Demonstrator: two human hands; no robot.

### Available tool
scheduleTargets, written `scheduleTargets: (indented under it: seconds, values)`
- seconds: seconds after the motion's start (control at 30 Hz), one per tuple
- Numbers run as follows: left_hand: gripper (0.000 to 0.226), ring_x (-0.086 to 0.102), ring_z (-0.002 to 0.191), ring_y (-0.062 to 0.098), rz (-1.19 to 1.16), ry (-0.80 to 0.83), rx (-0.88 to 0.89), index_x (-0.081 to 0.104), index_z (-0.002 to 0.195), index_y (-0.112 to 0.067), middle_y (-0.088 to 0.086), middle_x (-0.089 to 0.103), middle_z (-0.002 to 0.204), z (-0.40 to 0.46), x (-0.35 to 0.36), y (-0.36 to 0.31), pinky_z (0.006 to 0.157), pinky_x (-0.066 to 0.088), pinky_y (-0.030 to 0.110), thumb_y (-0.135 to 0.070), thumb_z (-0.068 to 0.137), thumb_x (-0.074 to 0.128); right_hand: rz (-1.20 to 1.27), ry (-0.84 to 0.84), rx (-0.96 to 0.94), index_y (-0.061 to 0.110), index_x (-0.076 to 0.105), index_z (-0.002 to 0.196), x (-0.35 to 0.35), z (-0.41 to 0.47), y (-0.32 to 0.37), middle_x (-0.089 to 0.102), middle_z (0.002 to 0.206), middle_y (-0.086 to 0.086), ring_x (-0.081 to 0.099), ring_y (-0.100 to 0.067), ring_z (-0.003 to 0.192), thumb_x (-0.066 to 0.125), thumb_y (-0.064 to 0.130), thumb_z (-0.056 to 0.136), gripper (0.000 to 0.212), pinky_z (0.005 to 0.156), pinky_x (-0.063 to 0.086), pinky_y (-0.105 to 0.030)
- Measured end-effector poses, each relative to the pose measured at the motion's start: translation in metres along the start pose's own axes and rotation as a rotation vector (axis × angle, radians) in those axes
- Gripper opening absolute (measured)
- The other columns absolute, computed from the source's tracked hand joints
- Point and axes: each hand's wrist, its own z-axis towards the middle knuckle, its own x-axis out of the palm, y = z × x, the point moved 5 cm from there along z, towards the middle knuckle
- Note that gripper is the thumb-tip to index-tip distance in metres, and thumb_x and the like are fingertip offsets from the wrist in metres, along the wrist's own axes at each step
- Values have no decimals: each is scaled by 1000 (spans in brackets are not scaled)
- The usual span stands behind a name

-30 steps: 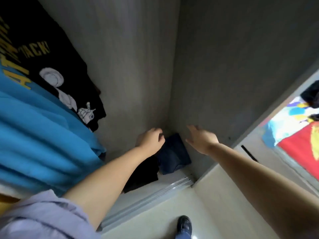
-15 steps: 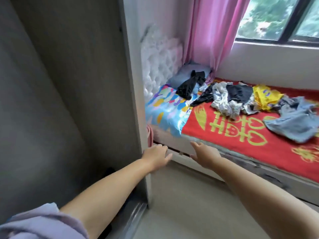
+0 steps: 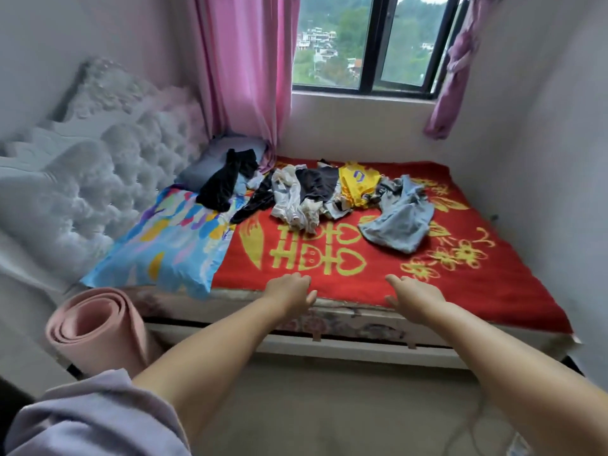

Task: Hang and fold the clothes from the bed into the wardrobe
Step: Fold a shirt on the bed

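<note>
Loose clothes lie in a heap across the far half of the bed (image 3: 378, 301), which has a red cover with yellow characters. In the heap are a black garment (image 3: 227, 182) on the pillows, a white and black garment (image 3: 296, 199), a yellow jersey (image 3: 357, 182) and a light blue garment (image 3: 399, 222). My left hand (image 3: 291, 289) and my right hand (image 3: 414, 296) reach out over the bed's near edge, both empty, fingers loosely apart. The wardrobe is out of view.
A blue patterned pillow (image 3: 167, 245) lies at the bed's left end against a white tufted headboard (image 3: 82, 179). A rolled pink mat (image 3: 95, 327) stands at the bed's near left corner. Pink curtains (image 3: 243, 74) hang beside the window. Bare floor lies between me and the bed.
The view has swung from the wardrobe's inside to the bed. Both hands left the folded dark clothes on the wardrobe floor and now reach toward the bed's edge, empty.
</note>
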Motion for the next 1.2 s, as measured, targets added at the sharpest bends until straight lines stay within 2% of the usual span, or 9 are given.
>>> scheduleTargets:
  seconds: [0.2, 0.33, 0.4, 0.53, 0.7, 0.83, 0.93, 1.0, 1.2]
  values:
    - [39, 59, 87, 22, -3, 28, 44, 54, 118, -14, 4, 61, 109, 82, 6, -10, 57, 43, 31, -43, 99, 36, 40, 36, 22, 24, 24, 148, 14, 53, -27, 51, 131, -6, 58, -28, 110, 38, 41, 100, 53, 75, 49, -37]
    - [39, 60, 87, 24, 29, 42, 93, 56, 113, -12, 5, 60, 107, 139, 14, -3, 62, 50, 35, -42, 99, 35, 38, 62, 7, 25, 24, 148, 19, 112, -24, 52, 130, -4, 59, -26, 108, 38, 41, 100, 53, 71, 47, -36]
    - [38, 59, 85, 24, 19, 45, 98, 56, 111, -12, 5, 60, 104, 173, 15, 10, 64, 53, 36, -42, 100, 35, 34, 64, 8, 24, 25, 148, 15, 151, -24, 52, 129, -5, 58, -27, 108, 38, 41, 100, 53, 71, 46, -36]
    - [35, 57, 84, 25, 6, 66, 90, 56, 103, -12, 4, 59, 101, 245, 7, 50, 58, 44, 32, -39, 100, 34, 31, 75, 7, 23, 25, 148, -6, 234, -23, 52, 129, -6, 58, -28, 109, 38, 40, 100, 53, 73, 45, -35]
    - [34, 59, 85, 25, 18, 117, 50, 55, 108, -13, 3, 61, 103, 324, 5, 109, 54, 38, 30, -38, 100, 33, 26, 114, -4, 24, 22, 149, -19, 318, -13, 49, 133, -7, 56, -28, 113, 37, 37, 100, 53, 81, 48, -38]
    - [30, 57, 78, 24, 14, 183, -1, 53, 102, -15, 2, 59, 93, 361, 22, 143, 51, 37, 31, -37, 100, 33, 30, 198, -36, 22, 24, 148, -1, 369, 4, 50, 132, -7, 56, -29, 113, 36, 33, 101, 50, 86, 50, -41]
    - [23, 50, 69, 23, -38, 231, -28, 46, 85, -16, 0, 51, 81, 383, 45, 164, 51, 34, 32, -28, 99, 32, 21, 259, -73, 20, 31, 143, 20, 413, 15, 52, 129, -6, 57, -28, 112, 38, 31, 100, 44, 85, 51, -40]
    - [22, 49, 68, 24, -71, 260, -53, 42, 79, -17, 1, 51, 80, 400, 60, 178, 54, 35, 33, -21, 97, 31, 18, 301, -89, 21, 29, 146, 31, 443, 21, 52, 130, -6, 56, -28, 113, 36, 31, 101, 47, 84, 50, -39]
    - [29, 58, 91, 27, -62, 329, -168, 55, 112, -11, 5, 60, 108, 474, 96, 229, 62, 39, 33, -20, 99, 31, 74, 356, -157, 21, 24, 148, 64, 548, 42, 51, 131, -8, 56, -29, 111, 31, 26, 100, 49, 79, 48, -37]
